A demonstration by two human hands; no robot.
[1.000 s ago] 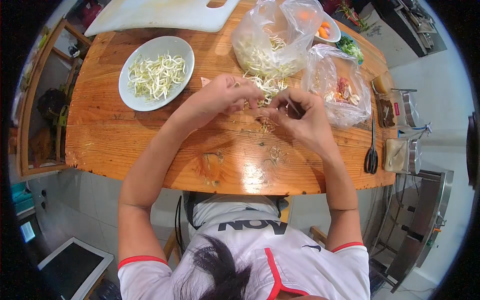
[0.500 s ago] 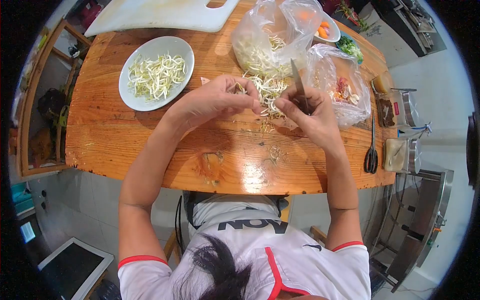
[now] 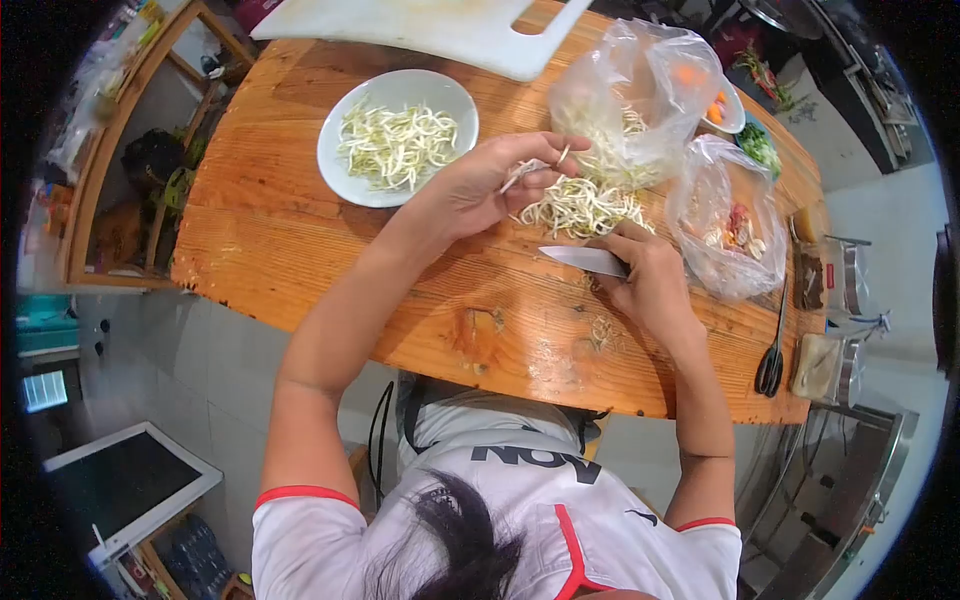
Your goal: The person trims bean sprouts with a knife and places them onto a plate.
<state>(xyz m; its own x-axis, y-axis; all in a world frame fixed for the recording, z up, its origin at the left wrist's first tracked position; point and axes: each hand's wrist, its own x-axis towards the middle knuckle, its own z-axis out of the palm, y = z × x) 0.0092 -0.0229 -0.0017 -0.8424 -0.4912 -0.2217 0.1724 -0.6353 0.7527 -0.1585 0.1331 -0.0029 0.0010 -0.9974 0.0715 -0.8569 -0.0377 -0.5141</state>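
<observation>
Bean sprouts (image 3: 590, 207) lie in three groups: one loose pile right of the frame's centre, one heap in a white bowl (image 3: 335, 160) at upper left of centre, and one lot inside a clear plastic bag (image 3: 595, 90) at the upper right. The left hand (image 3: 487, 185), near the centre of the frame, pinches a few more between thumb and fingers; they are too small to count. The right hand (image 3: 650, 270), right of centre, curls its fingers around the handle of one knife (image 3: 588, 261), whose blade points left, just below the pile; whether it touches the wooden table (image 3: 480, 345) I cannot tell.

A second clear bag (image 3: 710, 185) sits farther right, with reddish and whitish pieces inside. At the upper right are one more white bowl (image 3: 736, 112) with orange pieces, partly behind the first bag, and one batch of chopped greens (image 3: 760, 150). One pair of scissors (image 3: 774, 350) lies near the right table edge, beside three containers (image 3: 815, 365). One white cutting board (image 3: 420, 25) crosses the top of the frame.
</observation>
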